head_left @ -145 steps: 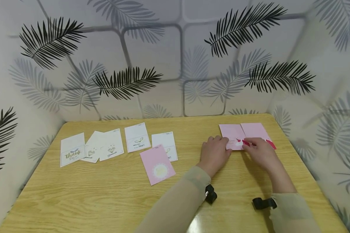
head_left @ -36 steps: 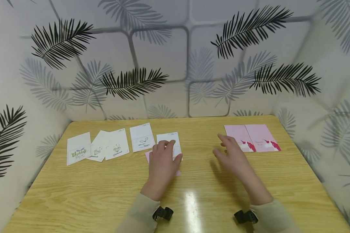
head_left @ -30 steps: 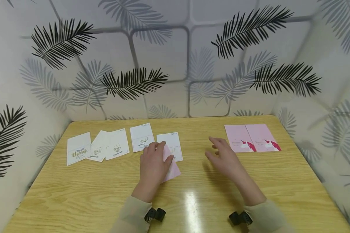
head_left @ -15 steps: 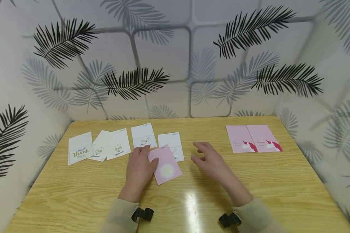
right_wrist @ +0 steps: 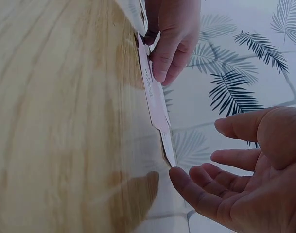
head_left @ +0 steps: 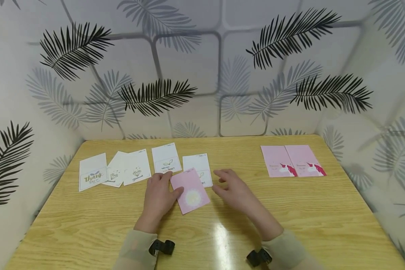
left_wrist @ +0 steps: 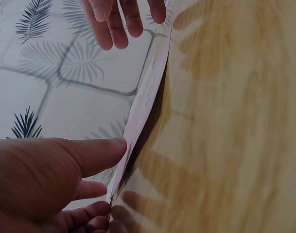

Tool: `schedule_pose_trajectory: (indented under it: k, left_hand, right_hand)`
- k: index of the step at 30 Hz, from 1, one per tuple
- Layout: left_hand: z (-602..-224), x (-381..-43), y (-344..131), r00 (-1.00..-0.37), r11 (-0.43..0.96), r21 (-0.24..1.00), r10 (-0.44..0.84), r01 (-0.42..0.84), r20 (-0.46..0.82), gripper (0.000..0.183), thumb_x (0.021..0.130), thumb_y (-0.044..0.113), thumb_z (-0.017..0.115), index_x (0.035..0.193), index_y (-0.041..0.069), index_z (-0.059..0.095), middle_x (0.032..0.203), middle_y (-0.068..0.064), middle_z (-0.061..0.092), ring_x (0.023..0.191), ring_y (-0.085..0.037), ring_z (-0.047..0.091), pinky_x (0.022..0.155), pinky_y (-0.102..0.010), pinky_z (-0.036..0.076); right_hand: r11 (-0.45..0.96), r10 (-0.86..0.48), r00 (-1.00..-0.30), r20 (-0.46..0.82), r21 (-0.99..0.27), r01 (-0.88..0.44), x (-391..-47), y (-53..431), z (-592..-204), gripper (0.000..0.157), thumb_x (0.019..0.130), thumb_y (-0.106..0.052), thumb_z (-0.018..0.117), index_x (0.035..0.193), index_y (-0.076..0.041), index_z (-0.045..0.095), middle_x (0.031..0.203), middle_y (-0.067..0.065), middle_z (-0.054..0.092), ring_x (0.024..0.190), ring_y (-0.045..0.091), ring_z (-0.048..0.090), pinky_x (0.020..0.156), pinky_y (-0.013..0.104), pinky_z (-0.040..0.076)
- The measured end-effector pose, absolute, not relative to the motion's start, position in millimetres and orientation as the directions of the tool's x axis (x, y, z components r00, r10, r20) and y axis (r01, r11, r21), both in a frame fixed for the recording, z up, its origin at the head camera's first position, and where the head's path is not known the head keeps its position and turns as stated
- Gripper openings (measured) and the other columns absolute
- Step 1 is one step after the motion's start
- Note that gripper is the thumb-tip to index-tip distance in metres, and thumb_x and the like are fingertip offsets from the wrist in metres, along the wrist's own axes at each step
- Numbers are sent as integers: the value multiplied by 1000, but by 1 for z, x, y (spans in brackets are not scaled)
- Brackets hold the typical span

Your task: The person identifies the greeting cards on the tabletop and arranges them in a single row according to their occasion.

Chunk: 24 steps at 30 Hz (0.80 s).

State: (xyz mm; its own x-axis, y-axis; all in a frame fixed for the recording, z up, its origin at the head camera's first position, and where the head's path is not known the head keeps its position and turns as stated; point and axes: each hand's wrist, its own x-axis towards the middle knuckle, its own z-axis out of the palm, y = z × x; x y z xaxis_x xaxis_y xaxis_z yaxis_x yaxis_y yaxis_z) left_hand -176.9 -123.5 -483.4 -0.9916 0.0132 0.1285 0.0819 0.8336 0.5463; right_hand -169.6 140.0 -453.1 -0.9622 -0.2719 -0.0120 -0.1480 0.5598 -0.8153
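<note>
A pink card [head_left: 191, 193] with a pale round print lies askew over the lower corner of a white winged card [head_left: 196, 162]. My left hand [head_left: 158, 195] is at its left edge, thumb laid over the card and the other fingertips down at the edge, pinching it. In the left wrist view the pink card [left_wrist: 147, 97] appears almost edge-on, with a dark shadow under it. My right hand [head_left: 234, 190] holds nothing. Its fingers are parted just right of the cards, and in the right wrist view one fingertip [right_wrist: 179, 178] is right at the white card's corner.
Two pink unicorn cards [head_left: 277, 160] lie side by side at the table's back right. Farther left are another white winged card [head_left: 165, 153], two overlapping diamond cards [head_left: 136, 165] and a "thank you" card [head_left: 93, 172]. A patterned cloth wall [head_left: 189, 112] borders the table.
Both hands have left the unicorn cards, now evenly side by side, and moved left. The left hand passed over the pink card to its left edge; the right hand came up to its right.
</note>
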Motion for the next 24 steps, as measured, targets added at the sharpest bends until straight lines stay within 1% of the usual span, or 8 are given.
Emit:
schedule_pose_trajectory:
  k: [7,15,24]
  left_hand:
    - [-484,-178,-126,-993,837,540,26,87,119,63,95,26,88,146,-4,65,136,-30,58,122,-48,50,101,-58,46]
    - [-485,-178,-127,-992,837,539,38,98,120,61,94,27,89,142,-5,67,135,-30,58,123,-48,50,101,-59,46]
    - [-488,-182,-128,-996,830,555,11,57,87,60,92,29,91,138,-4,68,139,-30,57,127,-49,49,105,-59,46]
  right_hand:
    - [544,-305,-952,-6,-822,-168,-167,133,-456,50,108,-16,72,154,-1,62,155,20,56,131,38,63,100,54,58]
    - [545,-292,-956,-6,-823,-161,-164,129,-460,47,107,-14,73,151,-1,65,150,17,61,128,37,66,102,54,58]
    - [558,-341,-940,8,-803,-209,-166,127,-466,45,105,-13,75,147,2,67,139,18,66,122,35,66,104,54,56]
